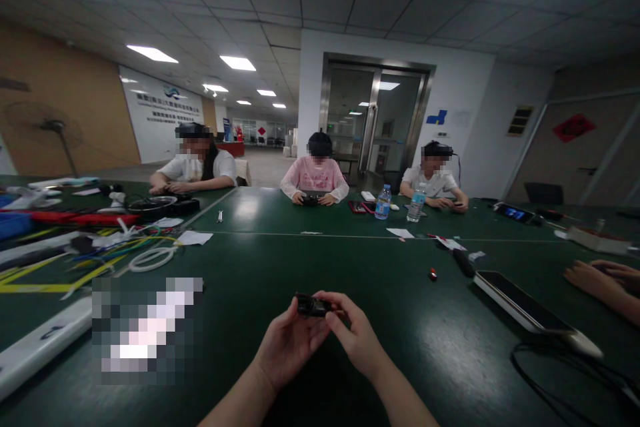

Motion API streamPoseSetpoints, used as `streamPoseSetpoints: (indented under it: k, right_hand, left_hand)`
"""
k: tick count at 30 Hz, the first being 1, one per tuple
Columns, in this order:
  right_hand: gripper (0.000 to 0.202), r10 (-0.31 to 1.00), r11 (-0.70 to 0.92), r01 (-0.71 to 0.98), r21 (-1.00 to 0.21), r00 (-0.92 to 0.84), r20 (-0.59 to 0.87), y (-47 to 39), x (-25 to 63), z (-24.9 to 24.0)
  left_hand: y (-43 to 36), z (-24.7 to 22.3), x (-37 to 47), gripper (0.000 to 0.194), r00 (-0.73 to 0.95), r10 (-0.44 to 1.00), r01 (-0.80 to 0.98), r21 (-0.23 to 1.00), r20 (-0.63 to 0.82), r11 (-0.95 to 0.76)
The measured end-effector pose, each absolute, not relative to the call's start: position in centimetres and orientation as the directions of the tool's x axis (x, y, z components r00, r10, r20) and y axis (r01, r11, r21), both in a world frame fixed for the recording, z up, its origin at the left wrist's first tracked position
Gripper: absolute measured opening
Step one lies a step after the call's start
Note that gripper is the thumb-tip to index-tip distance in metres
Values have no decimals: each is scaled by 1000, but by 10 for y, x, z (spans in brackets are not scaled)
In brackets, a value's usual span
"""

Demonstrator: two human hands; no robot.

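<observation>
Green tbl w/ glossy top; L hand [289, 347] & R hand [356, 333] pinching blk gadget [313, 305].

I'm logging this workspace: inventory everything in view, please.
Table: one, dark green, middle
Held object: one, black, front centre
Bottles: two, clear, far side, right of centre
Coiled cable: one, white, left
Flat device: one, black and white, right
Small item: one, red, right
Clutter: uncountable, mixed, left
Glass doors: two, grey frame, back wall
Fan: one, dark, far left
Ceiling lights: several, white, above
Seated people: three, white and pink tops, opposite
Other hands: two, right edge
Left hand, right hand: one each, bare, front
</observation>
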State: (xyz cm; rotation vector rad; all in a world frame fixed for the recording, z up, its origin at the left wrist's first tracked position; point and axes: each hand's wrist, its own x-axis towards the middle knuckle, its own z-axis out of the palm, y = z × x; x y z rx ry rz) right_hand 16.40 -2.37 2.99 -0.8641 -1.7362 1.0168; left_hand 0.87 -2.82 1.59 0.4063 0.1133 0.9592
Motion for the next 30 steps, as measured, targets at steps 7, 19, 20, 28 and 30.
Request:
streamPoseSetpoints:
  k: [7, 19, 20, 28, 30]
  right_hand:
    - [28, 880, 400, 136, -906, -332, 339, -23, 164, 28]
    - [28, 870, 449, 214, -868, -327, 369, -28, 164, 37]
    - [27, 866, 466, 240, -851, -320, 384, -28, 164, 37]
    - [26, 881, 454, 299, -840, -291, 373, -21, 163, 33]
    - [27, 880, 457, 297, -839, -292, 375, -21, 162, 32]
  left_hand:
    - [-27, 14, 7, 37, 597, 799, -754, 390, 69, 529]
    - [-28, 15, 8, 32, 553, 832, -773, 409, 57, 486]
    - [-27, 14, 8, 32, 556, 830, -768, 414, 52, 488]
    - [-26, 12, 9, 32, 535, 843, -782, 410, 55, 469]
    - [-26, 11, 9, 32, 527, 848, -781, 421, 50, 461]
